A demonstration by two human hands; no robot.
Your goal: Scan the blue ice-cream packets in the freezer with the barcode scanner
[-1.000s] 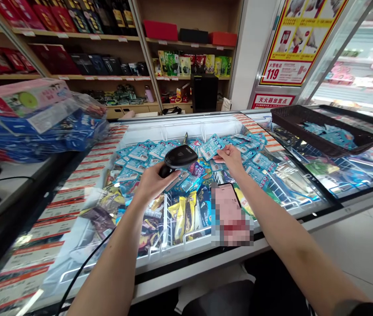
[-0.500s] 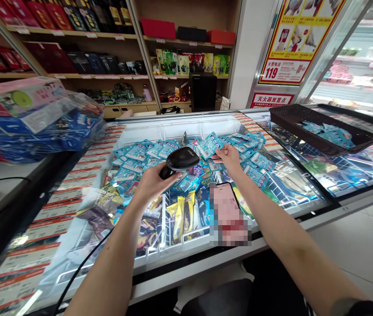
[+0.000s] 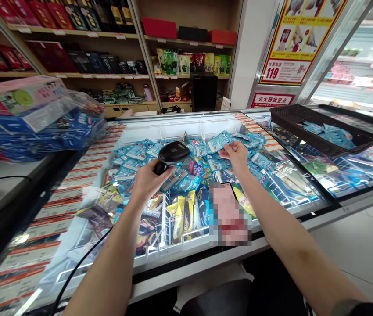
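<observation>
A black barcode scanner (image 3: 173,152) is gripped by its handle in my left hand (image 3: 149,181), its head over the middle of the glass lid. My right hand (image 3: 237,156) pinches the edge of a light blue packet (image 3: 220,141) between thumb and fingers, to the right of the scanner. Many similar blue packets (image 3: 137,152) lie spread around both hands on the glass top. A phone (image 3: 227,206), largely pixelated, rests on the glass near the front edge, between my forearms.
A dark brown basket (image 3: 292,119) holding more blue packets stands at the right. Plastic-wrapped boxes (image 3: 35,116) are stacked at the left. Yellow ice-cream wrappers (image 3: 182,215) show in the freezer below. The scanner's cable (image 3: 84,259) runs along my left forearm. Shelves of goods (image 3: 87,74) line the back.
My left hand and the scanner have shifted a little left and up. My right hand has moved slightly right, and the packet in it has tilted and shifted right.
</observation>
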